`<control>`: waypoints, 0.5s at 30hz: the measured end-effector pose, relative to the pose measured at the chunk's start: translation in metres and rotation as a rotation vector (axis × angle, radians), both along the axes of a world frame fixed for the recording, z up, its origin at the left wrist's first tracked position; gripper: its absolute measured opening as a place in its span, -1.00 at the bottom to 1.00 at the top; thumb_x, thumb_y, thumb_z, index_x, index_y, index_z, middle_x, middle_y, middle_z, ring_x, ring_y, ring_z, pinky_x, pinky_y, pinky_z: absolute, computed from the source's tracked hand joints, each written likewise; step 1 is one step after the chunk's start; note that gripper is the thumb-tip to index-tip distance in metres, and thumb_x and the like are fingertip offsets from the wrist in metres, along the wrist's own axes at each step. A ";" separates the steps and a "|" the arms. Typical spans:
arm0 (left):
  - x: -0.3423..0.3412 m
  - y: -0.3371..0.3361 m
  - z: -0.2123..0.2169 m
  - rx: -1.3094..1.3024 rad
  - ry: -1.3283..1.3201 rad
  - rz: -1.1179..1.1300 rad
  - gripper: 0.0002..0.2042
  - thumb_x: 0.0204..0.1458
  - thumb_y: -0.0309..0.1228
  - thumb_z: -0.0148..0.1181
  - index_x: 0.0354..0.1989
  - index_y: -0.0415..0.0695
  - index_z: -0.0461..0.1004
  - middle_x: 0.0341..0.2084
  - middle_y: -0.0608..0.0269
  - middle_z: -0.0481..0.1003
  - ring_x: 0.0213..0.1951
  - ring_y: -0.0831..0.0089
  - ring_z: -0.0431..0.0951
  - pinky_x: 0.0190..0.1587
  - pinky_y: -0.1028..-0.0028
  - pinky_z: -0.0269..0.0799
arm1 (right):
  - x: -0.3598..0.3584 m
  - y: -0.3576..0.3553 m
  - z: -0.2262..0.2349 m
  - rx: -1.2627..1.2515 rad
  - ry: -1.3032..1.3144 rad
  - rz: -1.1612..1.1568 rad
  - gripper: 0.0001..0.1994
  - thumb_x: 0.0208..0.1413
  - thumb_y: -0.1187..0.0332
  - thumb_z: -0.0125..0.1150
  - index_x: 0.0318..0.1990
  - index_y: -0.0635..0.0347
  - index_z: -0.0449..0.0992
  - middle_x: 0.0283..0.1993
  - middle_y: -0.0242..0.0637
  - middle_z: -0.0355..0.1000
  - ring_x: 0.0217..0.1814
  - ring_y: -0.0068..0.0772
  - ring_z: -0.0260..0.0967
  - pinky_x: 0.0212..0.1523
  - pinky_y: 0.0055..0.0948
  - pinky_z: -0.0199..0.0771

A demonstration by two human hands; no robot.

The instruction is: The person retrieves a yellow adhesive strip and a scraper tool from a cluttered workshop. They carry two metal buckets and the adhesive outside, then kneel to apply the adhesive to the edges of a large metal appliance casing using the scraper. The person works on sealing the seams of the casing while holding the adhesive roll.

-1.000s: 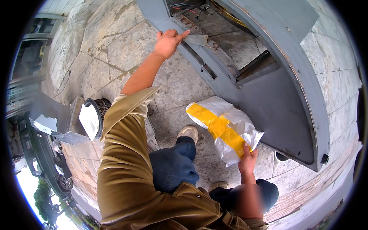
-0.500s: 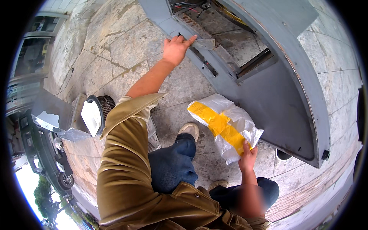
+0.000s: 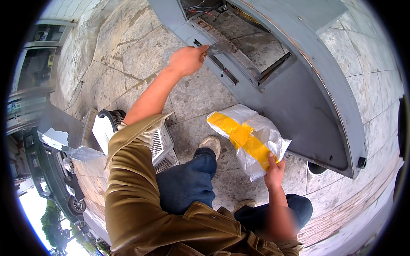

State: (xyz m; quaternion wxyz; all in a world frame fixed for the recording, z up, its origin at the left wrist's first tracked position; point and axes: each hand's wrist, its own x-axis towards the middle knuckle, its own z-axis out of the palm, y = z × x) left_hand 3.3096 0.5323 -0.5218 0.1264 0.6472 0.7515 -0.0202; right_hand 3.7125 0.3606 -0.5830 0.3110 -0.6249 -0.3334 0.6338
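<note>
My left hand [image 3: 188, 60] reaches to the grey metal panel [image 3: 294, 106], fingers bent in a pinch. Between them is a thin, flat, shiny piece [image 3: 217, 48] that looks partly see-through; its exact kind I cannot make out. It lies over the panel's ledge, between a narrow slot [image 3: 224, 69] and a large rectangular opening [image 3: 256, 47]. Lower down, my right hand [image 3: 274, 173] grips the near corner of a crumpled white plastic bag [image 3: 273, 132] crossed by wide yellow tape [image 3: 241, 136]. The bag's far side is close to the panel's lower edge.
Loose wires [image 3: 205, 9] show at the opening's far end. At my left stand a round, black-rimmed ribbed part [image 3: 112, 117] with a white sheet [image 3: 102, 132] and a slatted light-grey grille [image 3: 163, 145]. A dark round cup-like thing [image 3: 315, 167] is by the panel's near end. Stone paving [image 3: 141, 55] lies beneath.
My left hand has drawn back slightly to the left, its outstretched finger now bent in against the thin piece. The panel appears shifted slightly up and left; the bag has barely moved.
</note>
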 end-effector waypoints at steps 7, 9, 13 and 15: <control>0.022 0.020 0.015 -0.185 0.172 -0.041 -0.63 0.03 -0.33 -0.09 0.06 0.08 0.40 -0.29 0.06 0.53 -0.21 0.14 0.52 -0.22 0.21 0.45 | -0.003 0.002 0.007 0.004 0.036 -0.016 -0.70 0.18 0.30 0.06 -0.05 0.37 0.41 -0.19 -0.32 0.43 -0.18 -0.56 0.30 -0.16 -0.51 0.31; 0.022 0.025 0.012 -0.205 0.192 -0.063 -0.64 0.03 -0.33 -0.08 0.04 0.08 0.42 -0.29 0.07 0.53 -0.21 0.14 0.53 -0.22 0.22 0.45 | -0.002 0.002 0.007 0.002 0.034 -0.022 -0.70 0.18 0.30 0.06 -0.05 0.37 0.40 -0.19 -0.32 0.43 -0.18 -0.56 0.30 -0.15 -0.51 0.31; 0.022 0.031 0.012 -0.204 0.178 -0.058 -0.67 0.02 -0.34 -0.08 -0.02 0.04 0.46 -0.28 0.09 0.53 -0.19 0.14 0.52 -0.20 0.22 0.46 | 0.000 0.001 0.005 0.011 0.030 -0.016 -0.70 0.18 0.30 0.06 -0.06 0.37 0.41 -0.19 -0.32 0.43 -0.18 -0.56 0.31 -0.16 -0.52 0.31; 0.023 0.032 0.013 -0.201 0.186 -0.058 -0.68 0.01 -0.36 -0.09 -0.06 0.02 0.47 -0.27 0.11 0.53 -0.19 0.14 0.52 -0.19 0.22 0.46 | -0.002 0.002 0.007 0.015 0.026 -0.016 -0.70 0.18 0.30 0.06 -0.06 0.37 0.41 -0.20 -0.32 0.43 -0.19 -0.57 0.30 -0.18 -0.52 0.31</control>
